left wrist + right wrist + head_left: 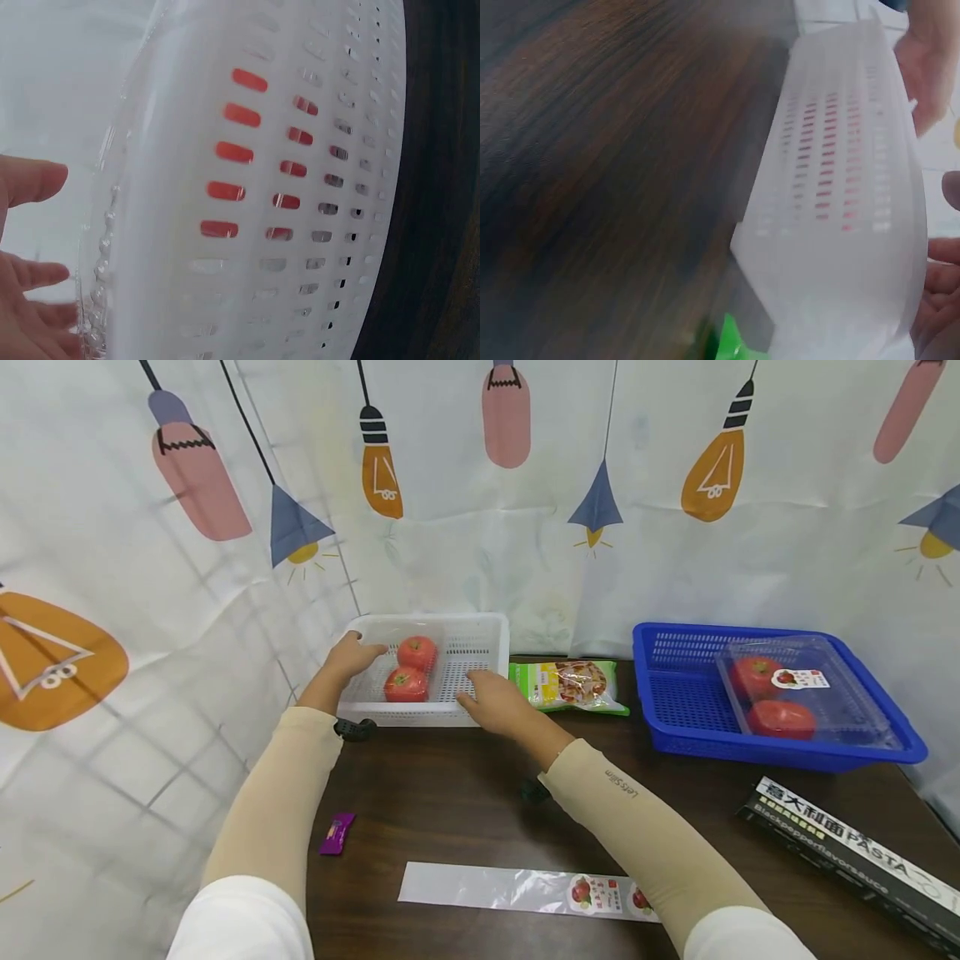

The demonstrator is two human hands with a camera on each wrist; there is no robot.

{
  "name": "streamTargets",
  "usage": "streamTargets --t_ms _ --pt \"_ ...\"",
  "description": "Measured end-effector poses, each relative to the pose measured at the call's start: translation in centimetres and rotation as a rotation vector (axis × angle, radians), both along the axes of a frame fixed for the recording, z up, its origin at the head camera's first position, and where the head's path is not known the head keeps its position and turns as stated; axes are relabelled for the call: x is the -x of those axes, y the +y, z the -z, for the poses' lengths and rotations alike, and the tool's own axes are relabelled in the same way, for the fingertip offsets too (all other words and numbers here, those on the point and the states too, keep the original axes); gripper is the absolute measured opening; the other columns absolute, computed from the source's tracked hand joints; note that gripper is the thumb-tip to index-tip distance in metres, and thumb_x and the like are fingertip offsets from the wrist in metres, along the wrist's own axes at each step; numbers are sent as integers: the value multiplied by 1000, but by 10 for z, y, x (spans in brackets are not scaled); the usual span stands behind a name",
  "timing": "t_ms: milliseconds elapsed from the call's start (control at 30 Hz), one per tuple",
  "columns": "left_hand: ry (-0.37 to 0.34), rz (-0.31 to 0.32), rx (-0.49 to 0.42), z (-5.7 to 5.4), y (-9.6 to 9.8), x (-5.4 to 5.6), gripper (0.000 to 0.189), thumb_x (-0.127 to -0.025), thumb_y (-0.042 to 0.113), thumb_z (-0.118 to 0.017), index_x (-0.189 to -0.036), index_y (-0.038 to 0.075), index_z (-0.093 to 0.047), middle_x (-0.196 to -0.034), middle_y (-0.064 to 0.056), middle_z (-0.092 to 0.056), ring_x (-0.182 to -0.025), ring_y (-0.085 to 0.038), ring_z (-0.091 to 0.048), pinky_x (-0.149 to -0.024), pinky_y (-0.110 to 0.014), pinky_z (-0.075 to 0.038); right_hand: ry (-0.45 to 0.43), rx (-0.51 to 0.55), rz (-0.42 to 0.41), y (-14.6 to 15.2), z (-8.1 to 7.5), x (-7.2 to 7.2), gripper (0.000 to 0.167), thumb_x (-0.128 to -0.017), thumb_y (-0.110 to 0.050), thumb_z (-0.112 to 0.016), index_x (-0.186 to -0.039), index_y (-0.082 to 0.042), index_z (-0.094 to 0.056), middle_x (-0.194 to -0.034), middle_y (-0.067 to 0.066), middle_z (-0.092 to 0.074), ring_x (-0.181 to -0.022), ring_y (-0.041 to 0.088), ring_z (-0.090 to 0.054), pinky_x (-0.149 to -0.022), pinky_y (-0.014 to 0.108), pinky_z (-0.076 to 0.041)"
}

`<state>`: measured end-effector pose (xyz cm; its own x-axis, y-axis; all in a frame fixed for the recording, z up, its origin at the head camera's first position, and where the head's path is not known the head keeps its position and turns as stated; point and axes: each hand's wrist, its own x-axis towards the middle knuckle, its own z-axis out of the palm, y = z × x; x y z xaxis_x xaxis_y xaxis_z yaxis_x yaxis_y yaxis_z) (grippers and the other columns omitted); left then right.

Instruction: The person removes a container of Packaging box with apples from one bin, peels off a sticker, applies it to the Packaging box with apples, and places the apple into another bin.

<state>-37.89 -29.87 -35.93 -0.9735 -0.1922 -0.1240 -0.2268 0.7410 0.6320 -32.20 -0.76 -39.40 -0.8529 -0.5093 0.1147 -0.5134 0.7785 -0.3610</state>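
A white plastic basket (465, 720) stands at the back of the table. In its left part sits a clear plastic box (97, 300) with two tomatoes (407, 683) in it. My left hand (348, 660) is over the basket's left edge, fingers spread beside the clear box. In the left wrist view, red shows through the slots of the basket's front wall. My right hand (497, 703) is over the basket's right end, fingers extended and nothing in its grasp. Its fingers (941, 281) show behind the basket's end in the right wrist view.
A green food packet (573, 685) lies right of the white basket. Farther right, a blue basket (671, 693) holds another clear tomato box (847, 702) with a label. A black pasta box (847, 852), a label strip (487, 885) and a purple wrapped piece (337, 833) lie nearer.
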Motion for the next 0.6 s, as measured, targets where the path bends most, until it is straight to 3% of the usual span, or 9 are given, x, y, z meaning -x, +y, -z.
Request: streamTargets --t_ms 100,167,200,267,333,400,500,567,600 --pt "2 -13 -57 1 -2 3 85 -96 43 -55 -151 -7 -15 -150 -30 -27 -127 -46 -38 -100 -56 -38 -23 -93 13 -10 1 -1 63 -102 -50 -38 -144 -3 -42 -138 13 -53 -126 27 -49 -103 44 -40" --pt "-1 -32 -107 2 -4 7 81 -95 43 -56 -148 -8 -21 -142 -29 -36 -106 -38 -51 -88 -48 -46 -41 -161 10 -17 2 0 69 -102 -56 -30 -146 -5 -40 -139 12 -53 -124 26 -51 -98 44 -43" --pt "-7 -44 -125 3 -6 9 77 -95 44 -56 -144 -9 -29 -129 -27 -46 -91 -32 -54 -78 -43 -48 -52 -190 8 -21 2 0 72 -101 -59 -26 -148 -5 -38 -141 11 -51 -124 25 -52 -97 44 -44" --pt "-28 -69 -148 4 -9 13 73 -94 46 -58 -136 -10 -36 -107 -19 -51 -67 -20 -46 -61 -34 -45 -80 -212 5 -27 2 0 77 -100 -62 -21 -149 -5 -36 -142 10 -50 -122 24 -53 -94 44 -45" --pt "-51 -100 -163 5 -11 17 71 -91 47 -61 -129 -9 -40 -98 -12 -46 -57 -14 -35 -54 -30 -39 -108 -190 -4 -32 2 2 77 -100 -63 -20 -149 -6 -35 -141 10 -51 -121 24 -53 -93 45 -46" --pt "-67 -118 -166 4 -12 20 75 -89 47 -64 -131 -9 -39 -103 -14 -48 -63 -15 -40 -57 -30 -42 -138 -153 -14 -34 0 3 75 -100 -61 -21 -151 -6 -31 -142 10 -50 -122 24 -52 -95 46 -45" --pt "-93 -95 -209 0 -10 20 86 -88 45 -67 -144 -9 -30 -137 -21 -40 -94 -26 -50 -78 -39 -49 -184 -111 -33 -36 -2 6 73 -101 -59 -25 -154 -8 -24 -145 10 -47 -126 25 -49 -99 47 -41" --pt "-117 -61 -246 -2 -8 19 87 -89 43 -67 -148 -6 -25 -146 -20 -32 -112 -31 -43 -89 -46 -47 -197 -110 -39 -36 -3 7 74 -101 -59 -26 -155 -9 -19 -146 10 -45 -129 26 -47 -102 47 -39" --pt "-124 -48 -268 -3 -6 19 84 -90 43 -66 -147 -5 -26 -144 -20 -33 -113 -32 -43 -89 -48 -47 -196 -112 -38 -36 -3 7 74 -101 -59 -26 -156 -10 -17 -147 10 -45 -129 26 -47 -102 47 -39"
